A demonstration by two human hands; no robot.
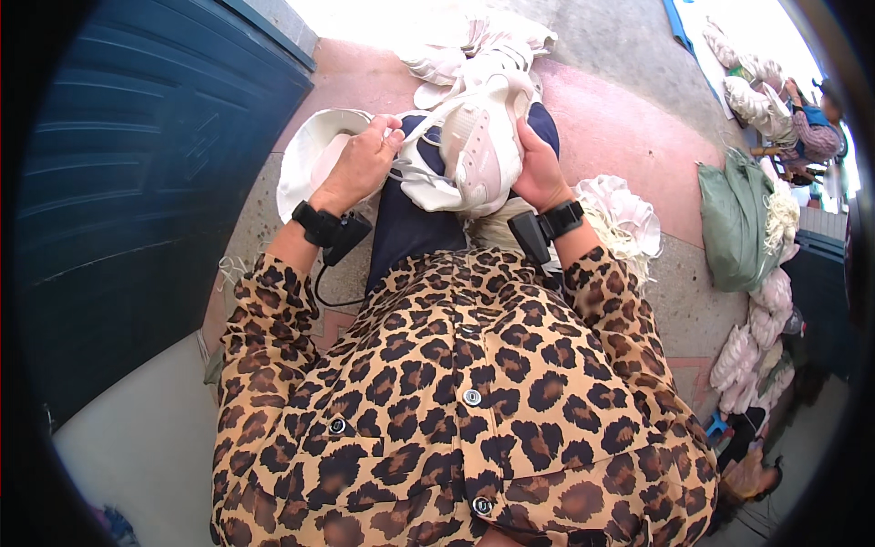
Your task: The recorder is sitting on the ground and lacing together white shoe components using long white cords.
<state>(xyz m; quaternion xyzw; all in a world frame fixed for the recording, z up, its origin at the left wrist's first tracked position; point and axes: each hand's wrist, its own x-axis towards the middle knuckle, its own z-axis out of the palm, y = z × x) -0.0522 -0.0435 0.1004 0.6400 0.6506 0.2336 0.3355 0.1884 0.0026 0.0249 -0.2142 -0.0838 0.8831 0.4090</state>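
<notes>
A white and pale pink shoe upper [483, 159] rests over my knees, its eyelet row facing up. My right hand [541, 166] grips its right edge, thumb along the side. My left hand [362, 162] is closed in a pinch at the left, on what looks like a white shoelace [421, 173] that runs to the upper. The exact pinch point is too small to make out. Beyond the upper, more white shoe parts [478, 55] lie in a pile over my legs. Under my left hand stands a white, open-topped container [296, 159].
A bundle of pale uppers and cream laces [620, 214] lies right of my legs. Farther right are a green sack [734, 223] and pink-white bundles [752, 351]. A dark blue panelled door [146, 164] stands left. Other people [816, 128] sit at the right edge.
</notes>
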